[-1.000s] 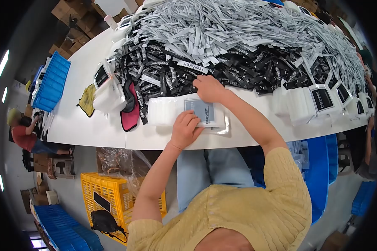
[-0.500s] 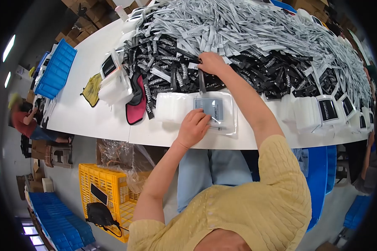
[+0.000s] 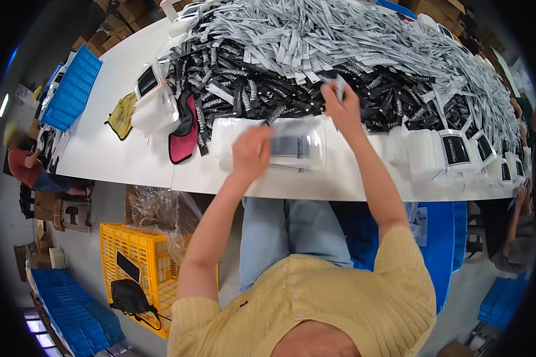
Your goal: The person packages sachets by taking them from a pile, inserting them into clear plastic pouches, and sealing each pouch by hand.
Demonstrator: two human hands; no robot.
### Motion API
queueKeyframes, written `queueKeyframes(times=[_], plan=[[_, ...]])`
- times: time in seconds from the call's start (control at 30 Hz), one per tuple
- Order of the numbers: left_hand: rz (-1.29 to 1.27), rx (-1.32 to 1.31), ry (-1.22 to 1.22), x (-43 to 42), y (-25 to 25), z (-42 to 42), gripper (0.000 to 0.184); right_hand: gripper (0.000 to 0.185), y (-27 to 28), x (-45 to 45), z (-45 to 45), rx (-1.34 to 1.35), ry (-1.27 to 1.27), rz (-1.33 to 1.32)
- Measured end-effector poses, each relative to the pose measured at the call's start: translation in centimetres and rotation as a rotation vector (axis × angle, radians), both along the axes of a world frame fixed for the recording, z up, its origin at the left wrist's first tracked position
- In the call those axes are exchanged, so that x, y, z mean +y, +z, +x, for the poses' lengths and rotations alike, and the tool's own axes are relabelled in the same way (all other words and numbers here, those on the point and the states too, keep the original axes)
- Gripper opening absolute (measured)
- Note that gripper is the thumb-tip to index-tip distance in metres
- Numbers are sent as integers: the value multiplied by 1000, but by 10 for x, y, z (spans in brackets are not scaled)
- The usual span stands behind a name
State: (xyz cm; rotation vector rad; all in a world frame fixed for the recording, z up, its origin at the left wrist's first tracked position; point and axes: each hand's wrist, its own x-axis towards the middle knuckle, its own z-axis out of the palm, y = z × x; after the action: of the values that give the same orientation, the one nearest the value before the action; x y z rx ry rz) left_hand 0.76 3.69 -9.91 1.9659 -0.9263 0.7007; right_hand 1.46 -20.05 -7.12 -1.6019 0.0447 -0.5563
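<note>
My left hand [image 3: 251,152] is closed, with a black stick packet [image 3: 273,116] poking out from its fingers; it hovers over the left part of a clear plastic pouch [image 3: 318,146]. The pouch lies flat on the table, its grey-black printed panel [image 3: 289,147] reading "FREEFOREST". To the right and a little higher, my right hand [image 3: 343,107] pinches a pale stick packet [image 3: 339,87], blurred by motion. Just beyond both hands spreads a heap of black stick packets [image 3: 253,86], with grey-white stick packets [image 3: 351,33] piled behind it.
Stacked pouches stand on the white table [image 3: 137,163] at left [image 3: 155,110] and right [image 3: 426,154]. A pink-black cloth [image 3: 183,146], a yellow cloth [image 3: 123,116] and a blue crate [image 3: 72,89] sit leftward. Below is a yellow crate [image 3: 131,238]. Another person [image 3: 25,157] is at far left.
My right hand has left the black packets, moving right and toward me with a pale packet. My left hand has lifted off the printed panel, moved left, and now holds a black packet.
</note>
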Motion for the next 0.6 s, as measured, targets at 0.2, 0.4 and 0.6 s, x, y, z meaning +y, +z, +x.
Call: queueKeyframes(times=[0.2, 0.4, 0.6], plan=[[-885, 498, -35, 4, 46, 19, 9, 27, -80, -4, -74, 15, -154, -247], [-1048, 776, -1133, 12, 45, -4, 29, 41, -36, 19, -94, 261, 164, -40], [-1050, 809, -1278, 10, 53, -22, 25, 37, -1, 65, -126, 496, 547, 321]])
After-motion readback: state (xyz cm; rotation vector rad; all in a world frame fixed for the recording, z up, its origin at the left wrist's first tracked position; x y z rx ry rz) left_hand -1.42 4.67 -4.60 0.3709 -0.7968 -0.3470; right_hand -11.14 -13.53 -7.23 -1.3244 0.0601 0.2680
